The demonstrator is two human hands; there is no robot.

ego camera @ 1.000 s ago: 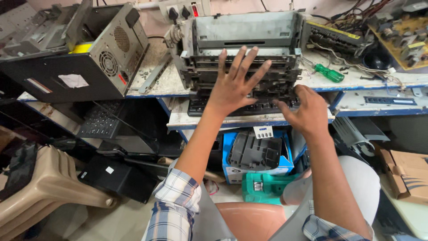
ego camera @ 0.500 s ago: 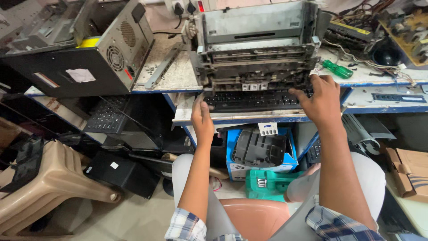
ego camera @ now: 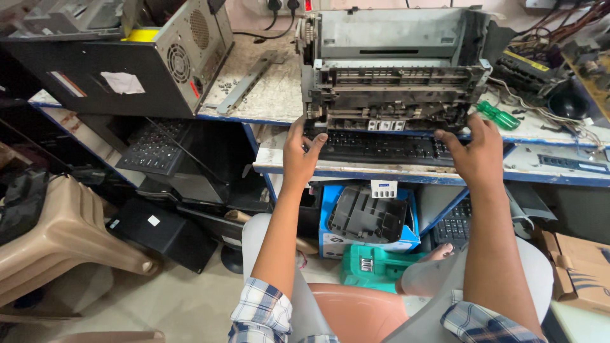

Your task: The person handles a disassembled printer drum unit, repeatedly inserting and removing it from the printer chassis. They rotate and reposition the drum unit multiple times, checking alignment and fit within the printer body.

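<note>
Head view shows a stripped grey printer chassis, bare metal and plastic with rollers and gears exposed, sitting on the worn blue-edged bench, long axis left to right, open front facing the person. Left hand and right hand grip its lower front corners, fingers curled; fingertips hidden underneath. Below lies a black keyboard.

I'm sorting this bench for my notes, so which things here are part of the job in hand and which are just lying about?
In hand:
- stripped printer chassis, gripped at its lower front corners
- left hand
- right hand
- black keyboard, under the chassis edge

Lying about:
- computer tower case
- green-handled screwdriver
- beige plastic chair
- blue box holding a black printer part
- cardboard box
</note>
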